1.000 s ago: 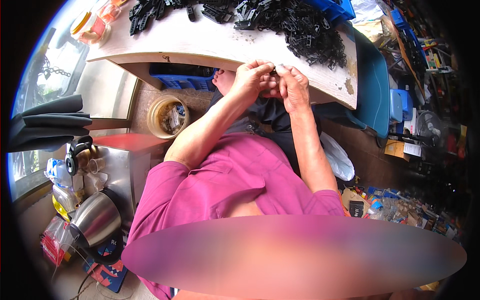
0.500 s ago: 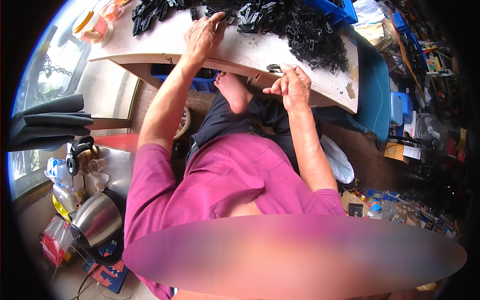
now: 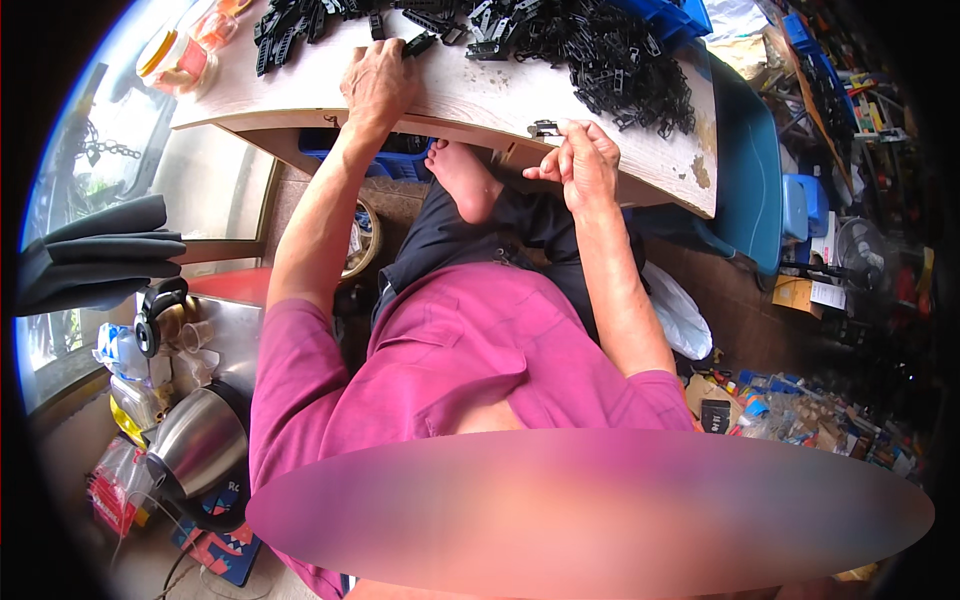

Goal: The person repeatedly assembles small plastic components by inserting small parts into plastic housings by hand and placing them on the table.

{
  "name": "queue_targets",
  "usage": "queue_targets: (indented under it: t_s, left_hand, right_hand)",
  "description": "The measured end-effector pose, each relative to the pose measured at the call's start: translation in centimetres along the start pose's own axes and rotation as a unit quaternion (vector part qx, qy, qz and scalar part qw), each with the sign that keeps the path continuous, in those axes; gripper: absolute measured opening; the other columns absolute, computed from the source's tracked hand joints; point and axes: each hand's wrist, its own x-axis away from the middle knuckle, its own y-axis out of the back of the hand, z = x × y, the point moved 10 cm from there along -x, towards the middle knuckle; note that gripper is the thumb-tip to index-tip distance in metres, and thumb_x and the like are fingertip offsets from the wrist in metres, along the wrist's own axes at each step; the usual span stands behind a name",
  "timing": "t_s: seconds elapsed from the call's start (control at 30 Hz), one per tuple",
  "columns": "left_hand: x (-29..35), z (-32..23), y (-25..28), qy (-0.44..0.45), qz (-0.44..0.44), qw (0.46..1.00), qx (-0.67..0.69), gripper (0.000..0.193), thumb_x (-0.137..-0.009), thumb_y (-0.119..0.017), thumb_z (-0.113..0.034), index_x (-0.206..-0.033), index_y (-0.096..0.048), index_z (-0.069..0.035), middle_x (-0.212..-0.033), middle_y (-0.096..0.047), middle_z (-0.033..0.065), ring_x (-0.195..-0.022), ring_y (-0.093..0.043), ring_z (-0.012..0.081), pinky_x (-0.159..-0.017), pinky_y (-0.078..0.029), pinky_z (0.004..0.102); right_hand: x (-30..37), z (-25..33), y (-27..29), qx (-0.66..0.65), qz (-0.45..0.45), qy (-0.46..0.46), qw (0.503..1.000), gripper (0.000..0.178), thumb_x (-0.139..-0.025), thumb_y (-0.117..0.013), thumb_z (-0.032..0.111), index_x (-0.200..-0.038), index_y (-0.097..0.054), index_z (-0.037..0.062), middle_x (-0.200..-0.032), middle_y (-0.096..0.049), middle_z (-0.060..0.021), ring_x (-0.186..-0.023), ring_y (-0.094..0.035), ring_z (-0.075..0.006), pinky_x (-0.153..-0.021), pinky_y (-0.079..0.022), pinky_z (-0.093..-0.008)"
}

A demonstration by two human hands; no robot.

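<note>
My left hand (image 3: pixel 378 88) is by the table's front edge, fingers closed, with a small black plastic part (image 3: pixel 419 45) at its fingertips. Between the thumb and index finger of my right hand (image 3: pixel 585 165), another slim black plastic part (image 3: pixel 544 128) is pinched just over the table edge. A dense heap of small black parts (image 3: pixel 625 85) covers the table's right side. Longer black slotted pieces (image 3: pixel 290 35) lie in a loose group at the far left. Several more sit between, beyond my left hand.
Past the heap stands a blue bin (image 3: pixel 675 18). A lidded clear jar (image 3: pixel 175 62) is on the left table corner. Right of the pale table (image 3: pixel 460 95) is a teal chair (image 3: pixel 750 170). Below the tabletop, a blue basket (image 3: pixel 400 165) sits near my bare foot (image 3: pixel 465 180). A steel kettle (image 3: pixel 200 440) stands lower left.
My left hand has drawn back toward me and slightly left, bringing a black part away from the others. My right hand stays nearly in place with its part.
</note>
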Motion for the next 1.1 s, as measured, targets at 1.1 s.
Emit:
queue_targets:
  t_s: [1.1]
  left_hand:
    - [8.1,-13.6,-0.2,0.067,0.154,0.815,0.554,0.034,-0.087,-0.066,-0.016,-0.118,-0.061,-0.003,-0.079,-0.069,0.0133,-0.067,-0.066,0.0174,-0.063,-0.053,0.0308]
  right_hand:
    - [0.2,1.7,-1.0,-0.006,0.012,0.085,0.996,0.010,-0.086,-0.067,0.008,-0.079,-0.060,0.0053,-0.058,-0.057,-0.0022,-0.040,-0.052,-0.0111,-0.039,-0.043,-0.0246]
